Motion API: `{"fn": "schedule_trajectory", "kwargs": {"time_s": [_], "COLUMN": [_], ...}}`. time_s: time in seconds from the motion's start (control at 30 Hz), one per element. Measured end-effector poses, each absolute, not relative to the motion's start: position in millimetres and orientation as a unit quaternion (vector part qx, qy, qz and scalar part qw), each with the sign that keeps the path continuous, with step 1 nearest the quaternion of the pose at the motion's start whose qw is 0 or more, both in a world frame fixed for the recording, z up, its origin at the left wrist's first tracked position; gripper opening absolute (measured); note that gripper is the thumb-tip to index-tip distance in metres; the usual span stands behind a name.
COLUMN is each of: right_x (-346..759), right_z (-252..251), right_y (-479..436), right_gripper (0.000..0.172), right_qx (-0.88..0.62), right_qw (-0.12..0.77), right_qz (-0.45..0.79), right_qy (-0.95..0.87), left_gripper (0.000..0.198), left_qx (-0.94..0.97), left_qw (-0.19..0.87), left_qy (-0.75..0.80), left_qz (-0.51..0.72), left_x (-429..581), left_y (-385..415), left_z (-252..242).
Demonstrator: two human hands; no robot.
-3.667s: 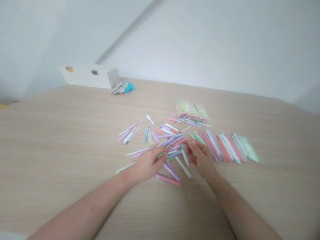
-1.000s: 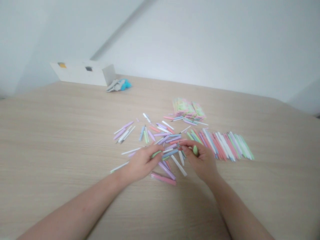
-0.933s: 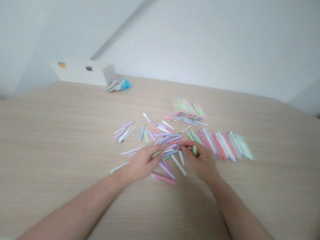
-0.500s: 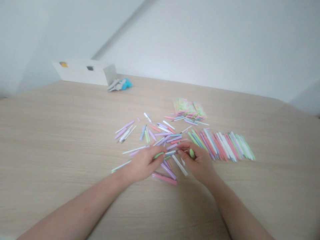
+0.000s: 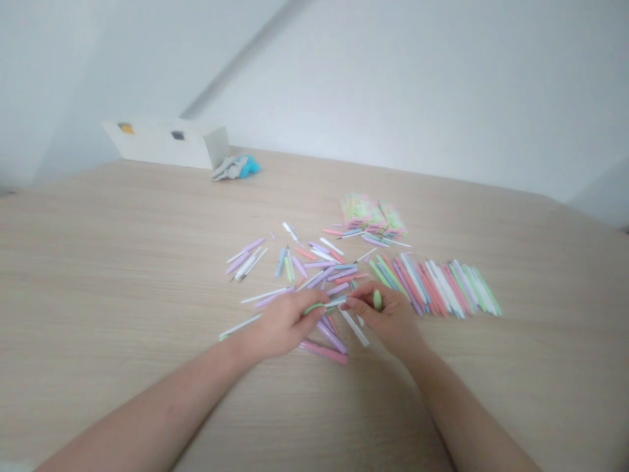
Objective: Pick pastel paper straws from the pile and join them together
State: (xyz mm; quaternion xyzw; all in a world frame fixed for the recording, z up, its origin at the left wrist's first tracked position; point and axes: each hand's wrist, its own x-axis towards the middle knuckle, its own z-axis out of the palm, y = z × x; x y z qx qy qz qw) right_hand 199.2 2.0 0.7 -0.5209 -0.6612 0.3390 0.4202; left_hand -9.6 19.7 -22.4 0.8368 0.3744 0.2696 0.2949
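Observation:
Low over the middle of the wooden table, my left hand (image 5: 285, 321) grips a green pen barrel (image 5: 313, 307) between thumb and fingers. A thin white pen refill (image 5: 336, 302) runs from that barrel toward my right hand (image 5: 390, 321), whose thumb and index finger pinch its far end. A small green pen part (image 5: 377, 300) sticks up from the curled fingers of my right hand. Beneath and around both hands lie loose pen parts in purple, white, pink, blue and green, such as a purple barrel (image 5: 331, 336) and a pink barrel (image 5: 324, 352).
To the right, a row of pens (image 5: 435, 285) lies side by side. Behind the pile are stacked printed packets (image 5: 368, 213) in pink and green. A white box (image 5: 164, 144) and a crumpled grey and blue cloth (image 5: 236, 166) sit at the back left, near the wall.
My right fingertips have shifted slightly left along the refill, nearer my left hand. The left hand and the pens on the table look the same.

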Motion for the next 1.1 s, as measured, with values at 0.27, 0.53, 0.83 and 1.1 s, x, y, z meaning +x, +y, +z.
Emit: {"fn": "schedule_trajectory", "kwargs": {"time_s": [0.27, 0.53, 0.83, 1.1], "right_x": [200, 208, 207, 206], "right_z": [-2, -3, -2, -5], "right_y": [3, 12, 12, 10], "right_gripper": [0.025, 0.015, 0.012, 0.013], "right_qx": [-0.491, -0.357, -0.362, -0.351], "right_qw": [0.454, 0.631, 0.668, 0.654], "right_qz": [0.426, 0.533, 0.5, 0.504], "right_qy": [-0.61, -0.436, -0.415, -0.443], "left_gripper": [0.022, 0.023, 0.023, 0.022], "left_qx": [0.825, 0.819, 0.813, 0.814], "left_qw": [0.31, 0.321, 0.323, 0.32], "left_qy": [0.379, 0.378, 0.376, 0.377], "left_qz": [0.283, 0.289, 0.306, 0.305], "left_x": [-9, -10, -9, -10], "left_y": [21, 20, 22, 22], "left_z": [-23, -20, -23, -25]}}
